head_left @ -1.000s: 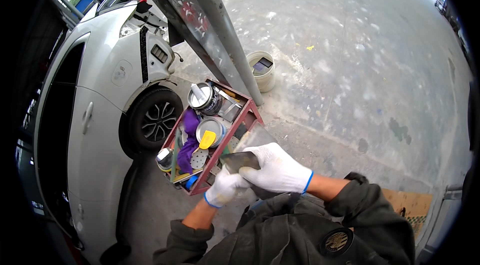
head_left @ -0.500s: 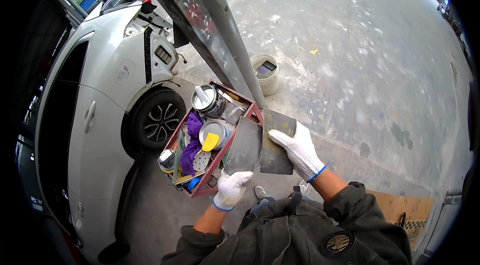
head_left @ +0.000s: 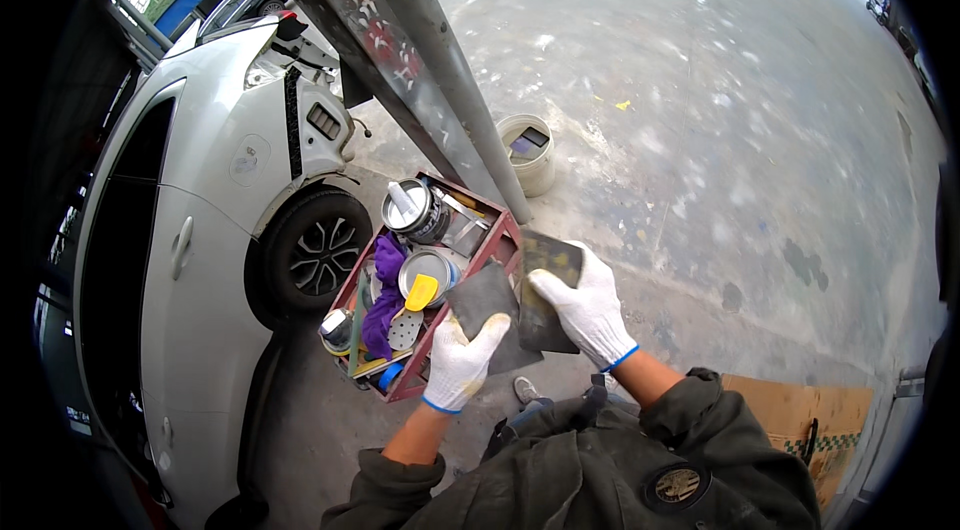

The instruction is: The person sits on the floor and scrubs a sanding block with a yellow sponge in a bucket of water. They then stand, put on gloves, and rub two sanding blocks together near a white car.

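Note:
Both my hands wear white knit gloves with blue cuffs. My left hand [head_left: 463,362] pinches a dark grey sheet [head_left: 485,298] that looks like worn sandpaper, thumb on top and fingers hidden beneath. My right hand [head_left: 590,305] grips a second dark sheet of sandpaper [head_left: 538,318] with yellowish stains, its thumb across the face. The two sheets lie side by side in front of my body, and their inner edges overlap low down. Just beyond my left hand is a red-framed tool tray [head_left: 498,238].
In the tray are two cans [head_left: 424,275], a purple cloth [head_left: 382,302], a yellow spreader [head_left: 421,292] and several tools. A pale bucket [head_left: 532,170] stands behind a steel post [head_left: 450,100]. A silver car [head_left: 200,220] fills the left; cardboard [head_left: 790,415] lies at lower right.
My left hand has moved up and right, bringing its sheet lower and against the other one. The right sheet has tilted, and my right hand has shifted slightly left.

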`<action>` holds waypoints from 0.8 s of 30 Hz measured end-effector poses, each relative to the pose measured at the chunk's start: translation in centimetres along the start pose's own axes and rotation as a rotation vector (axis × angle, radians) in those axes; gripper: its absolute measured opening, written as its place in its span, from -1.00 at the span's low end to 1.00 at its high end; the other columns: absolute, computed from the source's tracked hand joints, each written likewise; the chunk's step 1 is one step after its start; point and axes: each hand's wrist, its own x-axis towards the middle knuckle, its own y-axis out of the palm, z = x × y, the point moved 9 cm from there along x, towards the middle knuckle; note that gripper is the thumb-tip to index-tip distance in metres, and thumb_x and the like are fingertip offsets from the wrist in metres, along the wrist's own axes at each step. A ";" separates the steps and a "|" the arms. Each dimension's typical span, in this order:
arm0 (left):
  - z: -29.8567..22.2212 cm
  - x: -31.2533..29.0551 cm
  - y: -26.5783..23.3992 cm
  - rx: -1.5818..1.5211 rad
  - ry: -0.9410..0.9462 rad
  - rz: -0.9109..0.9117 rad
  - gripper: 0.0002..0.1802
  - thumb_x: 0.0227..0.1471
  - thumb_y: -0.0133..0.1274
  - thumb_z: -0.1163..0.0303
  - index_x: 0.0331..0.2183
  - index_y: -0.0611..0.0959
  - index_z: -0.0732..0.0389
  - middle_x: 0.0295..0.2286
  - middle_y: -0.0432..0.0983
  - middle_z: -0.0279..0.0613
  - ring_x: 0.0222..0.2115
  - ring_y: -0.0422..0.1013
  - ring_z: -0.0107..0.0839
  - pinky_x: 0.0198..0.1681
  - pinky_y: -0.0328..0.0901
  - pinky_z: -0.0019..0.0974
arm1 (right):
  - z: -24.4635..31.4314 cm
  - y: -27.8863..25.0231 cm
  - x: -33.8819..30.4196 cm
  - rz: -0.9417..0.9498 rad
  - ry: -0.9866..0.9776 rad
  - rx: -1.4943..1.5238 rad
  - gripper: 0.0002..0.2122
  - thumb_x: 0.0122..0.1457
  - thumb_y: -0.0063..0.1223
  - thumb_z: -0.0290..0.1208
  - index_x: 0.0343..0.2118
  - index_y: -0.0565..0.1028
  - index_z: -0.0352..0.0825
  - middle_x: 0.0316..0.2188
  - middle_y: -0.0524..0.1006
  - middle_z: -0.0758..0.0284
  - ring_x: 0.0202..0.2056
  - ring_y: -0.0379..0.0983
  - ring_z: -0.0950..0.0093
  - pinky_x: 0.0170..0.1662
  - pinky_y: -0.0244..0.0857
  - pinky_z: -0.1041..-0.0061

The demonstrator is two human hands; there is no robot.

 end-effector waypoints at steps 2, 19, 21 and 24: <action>-1.1 0.0 -0.2 -0.046 0.124 -0.172 -0.61 0.04 0.19 0.56 -0.05 0.55 0.38 -0.25 0.62 -0.22 -0.27 0.52 -0.50 -0.13 0.38 -0.41 | -1.9 0.0 -1.3 -0.078 0.166 0.012 -0.68 0.05 0.20 -0.30 -0.17 0.53 -0.39 -0.29 0.64 0.19 -0.26 0.58 0.42 -0.14 0.41 0.43; -1.4 -2.0 1.2 0.423 0.225 -0.198 -0.65 0.09 0.11 0.56 -0.04 0.58 0.40 -0.29 0.65 -0.05 -0.30 0.55 -0.42 -0.22 0.41 -0.36 | -2.6 2.2 -3.0 -0.062 0.085 -0.112 -0.74 0.08 0.13 -0.34 -0.20 0.59 -0.37 -0.39 0.63 0.10 -0.32 0.61 0.26 -0.22 0.43 0.38; -0.8 -1.8 1.1 0.446 0.223 -0.121 -0.66 0.09 0.11 0.54 -0.07 0.58 0.40 -0.34 0.64 -0.03 -0.34 0.54 -0.40 -0.27 0.40 -0.33 | -1.8 2.6 -2.8 -0.015 0.083 -0.113 -0.75 0.08 0.14 -0.37 -0.21 0.59 -0.37 -0.40 0.62 0.10 -0.33 0.62 0.26 -0.23 0.43 0.39; -0.5 -1.5 1.3 0.509 0.224 0.017 -0.69 0.12 0.08 0.44 -0.11 0.56 0.39 -0.46 0.58 0.18 -0.44 0.58 -0.07 -0.37 0.39 -0.20 | -0.1 3.4 -2.9 0.102 -0.003 -0.139 -0.78 0.07 0.15 -0.41 -0.23 0.58 -0.37 -0.42 0.61 0.09 -0.34 0.62 0.26 -0.24 0.43 0.40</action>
